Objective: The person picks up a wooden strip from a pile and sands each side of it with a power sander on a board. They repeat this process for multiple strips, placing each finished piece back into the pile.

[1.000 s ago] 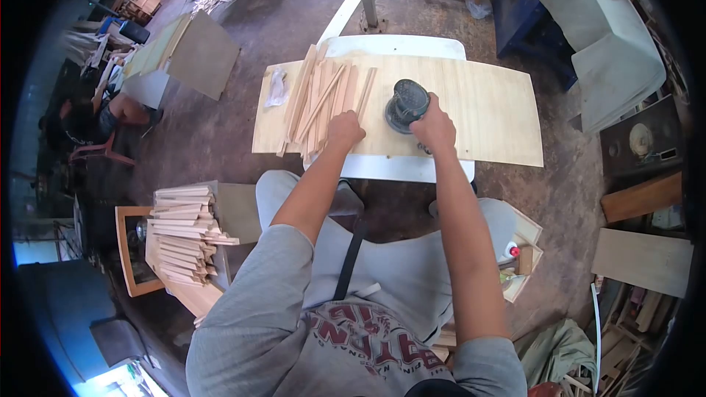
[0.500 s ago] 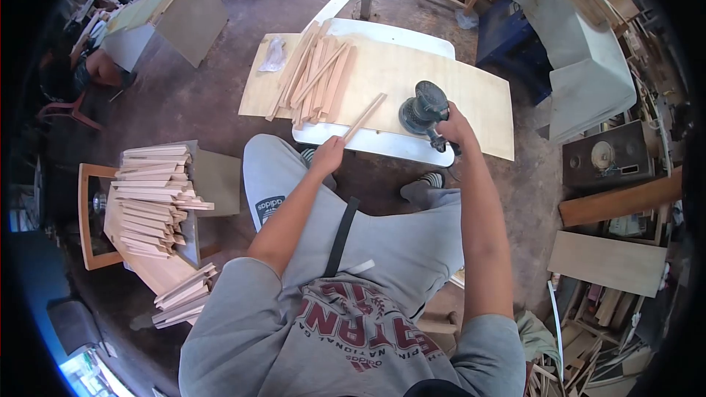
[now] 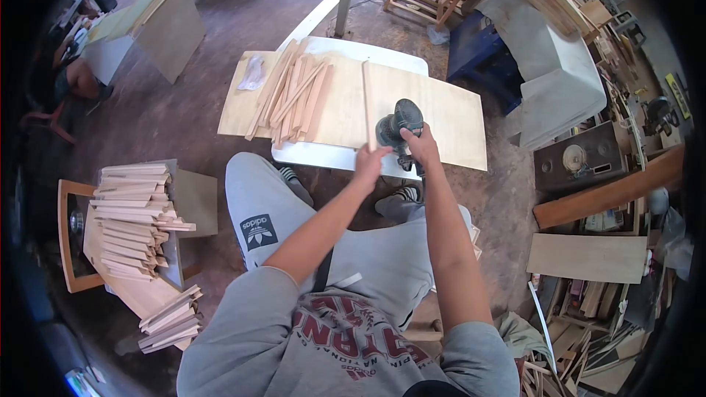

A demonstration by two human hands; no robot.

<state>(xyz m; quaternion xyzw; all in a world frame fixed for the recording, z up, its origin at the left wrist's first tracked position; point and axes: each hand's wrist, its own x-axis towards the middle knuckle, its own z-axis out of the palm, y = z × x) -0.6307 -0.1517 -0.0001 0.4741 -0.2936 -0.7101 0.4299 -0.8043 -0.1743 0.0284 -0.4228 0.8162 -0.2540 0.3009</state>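
Observation:
My left hand (image 3: 369, 165) is closed around the near end of a thin wooden strip (image 3: 368, 99), which points away from me over the plywood board (image 3: 454, 121). My right hand (image 3: 423, 147) grips a dark green sander (image 3: 406, 115) just right of the strip. The sander is tilted, its round pad side toward the strip. Both hands are close together at the near edge of the white table (image 3: 323, 156) under the board. Left on the board lies a pile of wooden strips (image 3: 298, 95), some crossing others.
A clear plastic bag (image 3: 252, 73) lies at the board's left end. Stacked strips (image 3: 132, 213) rest on a low stand at my left. A speaker box (image 3: 577, 157) and scrap wood line the right side. Another person (image 3: 77, 77) sits far left.
My left hand has moved right beside the sander, and the strip has swung from slanting to nearly straight ahead. The whole view has shifted, with the surroundings now further left.

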